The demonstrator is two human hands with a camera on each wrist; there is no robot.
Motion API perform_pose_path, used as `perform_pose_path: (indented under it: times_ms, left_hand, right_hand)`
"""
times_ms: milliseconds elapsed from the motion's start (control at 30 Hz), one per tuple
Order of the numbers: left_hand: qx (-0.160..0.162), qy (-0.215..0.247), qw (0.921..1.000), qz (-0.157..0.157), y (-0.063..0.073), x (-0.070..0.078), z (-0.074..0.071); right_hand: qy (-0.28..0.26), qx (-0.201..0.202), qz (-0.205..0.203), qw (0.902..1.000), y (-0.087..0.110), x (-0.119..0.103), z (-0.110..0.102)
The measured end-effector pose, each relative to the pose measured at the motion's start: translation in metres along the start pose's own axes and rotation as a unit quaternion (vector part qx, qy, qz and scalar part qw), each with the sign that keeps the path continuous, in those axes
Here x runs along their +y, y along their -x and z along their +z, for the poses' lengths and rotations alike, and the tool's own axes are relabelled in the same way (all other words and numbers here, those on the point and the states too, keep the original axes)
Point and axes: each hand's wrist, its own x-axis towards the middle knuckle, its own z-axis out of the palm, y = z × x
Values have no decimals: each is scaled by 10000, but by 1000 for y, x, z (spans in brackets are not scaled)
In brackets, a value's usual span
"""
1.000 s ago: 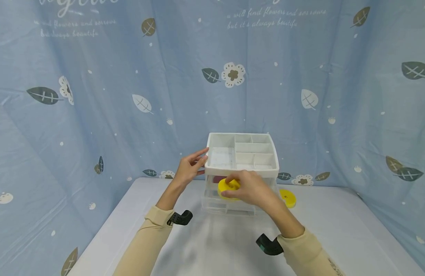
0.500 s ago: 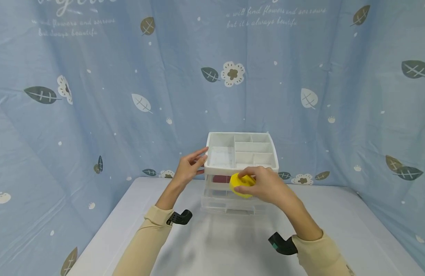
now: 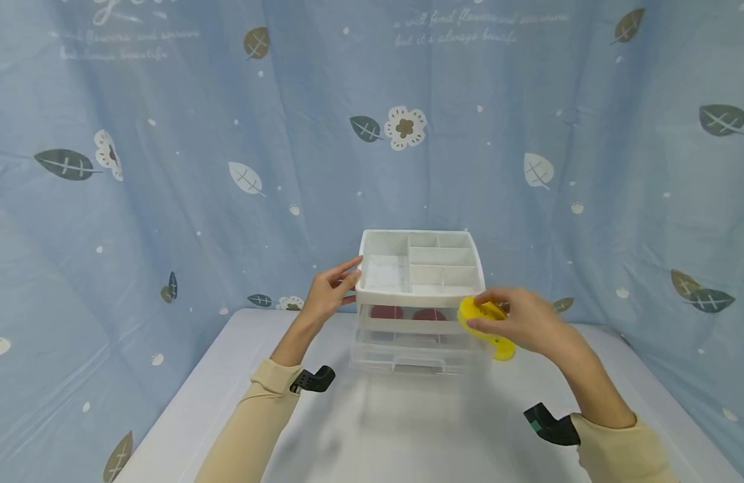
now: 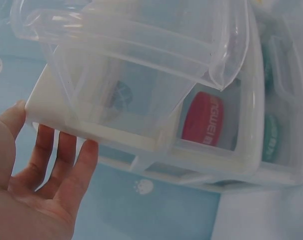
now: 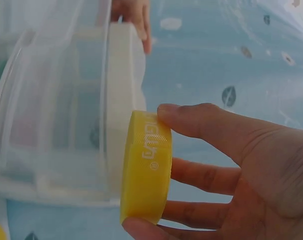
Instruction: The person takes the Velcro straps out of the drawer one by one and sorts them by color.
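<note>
My right hand grips a yellow round disc by its edges, thumb on one side and fingers on the other; white lettering runs along its rim. It is held in front of the right corner of a white organizer with clear drawers. Against the organizer's left side, my left hand rests with its fingertips and thumb touching the white top part. A second yellow disc lies on the table by the organizer's right side, partly covered by the held one in the head view.
Behind the clear front of the top drawer sit two red discs. A green disc shows in a lower drawer. The organizer's top tray has several compartments. A blue patterned curtain hangs close behind the white table.
My right hand has moved right with the yellow disc, from before the drawers' middle to the right corner, uncovering the red discs in view. The left hand has stayed at the organizer's side.
</note>
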Motion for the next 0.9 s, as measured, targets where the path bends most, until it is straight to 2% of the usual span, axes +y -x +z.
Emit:
perform_pose_path:
  times_ms: [167, 400, 667, 900]
  left_hand:
    - [19, 18, 10000, 16, 0, -1, -1]
    - [-3, 26, 10000, -2, -1, -1, 0]
    - [10, -15, 10000, 15, -2, 0, -1]
    - [-10, 45, 10000, 71, -3, -2, -1]
  right_hand:
    - [32, 41, 87, 9999, 5, 26, -3]
    - [79, -34, 463, 9989, 6, 75, 0]
    - [396, -59, 1006, 9941, -6, 127, 25]
    - [405, -51, 1504, 9878, -17, 165, 48]
